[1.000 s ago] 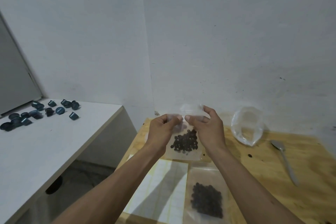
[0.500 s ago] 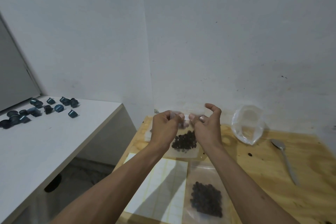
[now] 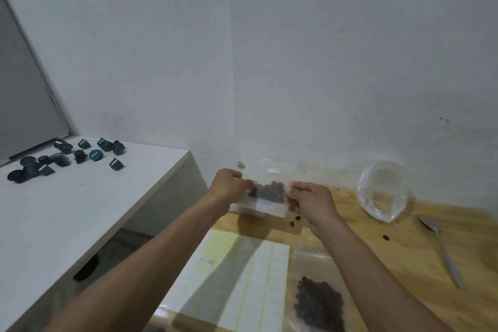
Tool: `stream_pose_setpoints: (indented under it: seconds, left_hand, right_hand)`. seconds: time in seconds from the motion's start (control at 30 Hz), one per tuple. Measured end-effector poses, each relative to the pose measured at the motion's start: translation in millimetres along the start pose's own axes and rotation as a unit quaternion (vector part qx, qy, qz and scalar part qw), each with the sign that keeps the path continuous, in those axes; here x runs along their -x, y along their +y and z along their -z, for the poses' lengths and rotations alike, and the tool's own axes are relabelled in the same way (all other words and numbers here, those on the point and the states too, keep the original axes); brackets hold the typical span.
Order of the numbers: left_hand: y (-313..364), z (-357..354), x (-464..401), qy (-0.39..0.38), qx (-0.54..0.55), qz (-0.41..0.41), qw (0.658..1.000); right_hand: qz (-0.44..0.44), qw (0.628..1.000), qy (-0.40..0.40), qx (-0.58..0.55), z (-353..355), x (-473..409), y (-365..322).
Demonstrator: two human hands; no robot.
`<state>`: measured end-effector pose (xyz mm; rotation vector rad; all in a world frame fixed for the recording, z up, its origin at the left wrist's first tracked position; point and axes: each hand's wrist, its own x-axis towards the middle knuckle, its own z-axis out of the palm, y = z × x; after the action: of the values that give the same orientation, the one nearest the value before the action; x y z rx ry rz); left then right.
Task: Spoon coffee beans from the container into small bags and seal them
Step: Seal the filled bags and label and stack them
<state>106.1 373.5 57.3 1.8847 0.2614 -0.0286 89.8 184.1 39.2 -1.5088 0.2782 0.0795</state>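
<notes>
Tipped sideways now, bean-filled small bag (image 3: 268, 197) pinched between hands (image 3: 269, 193).

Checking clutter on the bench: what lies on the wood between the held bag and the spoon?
In the head view, loose coffee beans lie on the wooden table between the held bag and the spoon; the clear container sits behind.

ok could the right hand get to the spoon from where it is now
Probably yes, once freed. The spoon lies bare on the wooden table to the right, with nothing between. But the right hand and left hand both pinch the small bag.
</notes>
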Motion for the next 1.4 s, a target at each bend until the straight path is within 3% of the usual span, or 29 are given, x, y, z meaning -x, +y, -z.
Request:
stream_pose_setpoints:
  seconds: [0.17,0.33,0.53,0.87,1.13,1.27,1.4]
  left_hand:
    - [2.1,17.3,-17.7,0.050,-0.023,-0.021,0.998]
    - [-19.8,22.0,-44.5,0.083,-0.049,-0.019,0.995]
    - [-53.4,6.7,-64.3,0.094,-0.106,-0.008,0.990]
    - [-62.9,8.2,-65.6,0.087,-0.108,-0.015,0.990]
    - [-37.7,5.6,-0.4,0.194,-0.124,-0.147,0.962]
    - [-25.3,-8.6,34.5,0.142,-0.143,-0.168,0.965]
    - [-20.2,-31.0,65.7,-0.007,-0.239,-0.156,0.958]
  right_hand:
    - [0.049,0.992,0.001,0.119,-23.4,-16.1,-7.4]
    - [0.089,0.958,-0.018,0.271,-51.1,-20.2,-9.7]
    - [0.074,0.924,-0.014,0.374,-62.9,-25.1,8.0]
    - [0.082,0.925,-0.001,0.372,-60.8,-22.5,8.7]
    - [0.106,0.928,0.006,0.358,-29.6,-2.7,-8.4]
    - [0.107,0.917,0.001,0.383,-3.2,16.7,-15.4]
    - [0.093,0.898,-0.007,0.431,29.9,37.5,-18.3]
